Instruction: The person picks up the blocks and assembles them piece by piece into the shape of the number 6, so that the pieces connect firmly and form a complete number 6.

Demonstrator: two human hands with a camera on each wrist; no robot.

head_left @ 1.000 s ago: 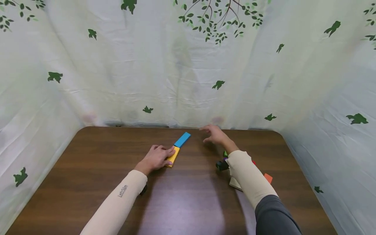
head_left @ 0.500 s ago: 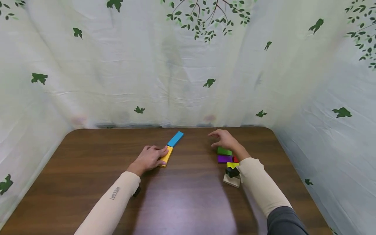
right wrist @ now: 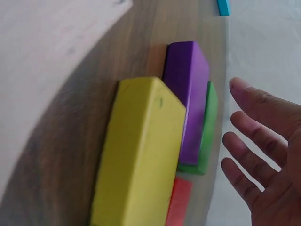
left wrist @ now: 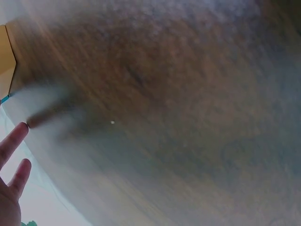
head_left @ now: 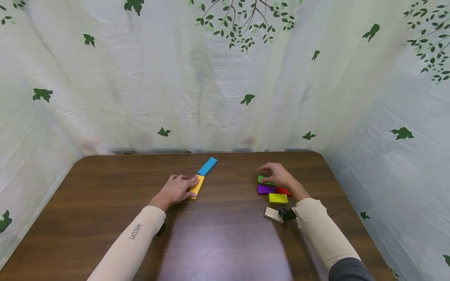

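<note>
- Grip, left hand (head_left: 175, 189): fingertips on orange block (head_left: 198, 189); cannot tell whether they pinch it. Blue block (head_left: 208, 166) appears to meet its far end.
- Right hand (head_left: 277, 175): fingers parted, holding nothing, over green block (head_left: 261, 179). Purple block (head_left: 266, 189) lies against green, nearer the wrist.
- Risk: fingers closing on green may drag purple, as the two touch.
- Risk: uneven left fingertip pressure may skew orange out of line with blue.
- Risk: lowering the right wrist may knock pale block (head_left: 272, 214) with wrist camera (head_left: 287, 213).
</note>
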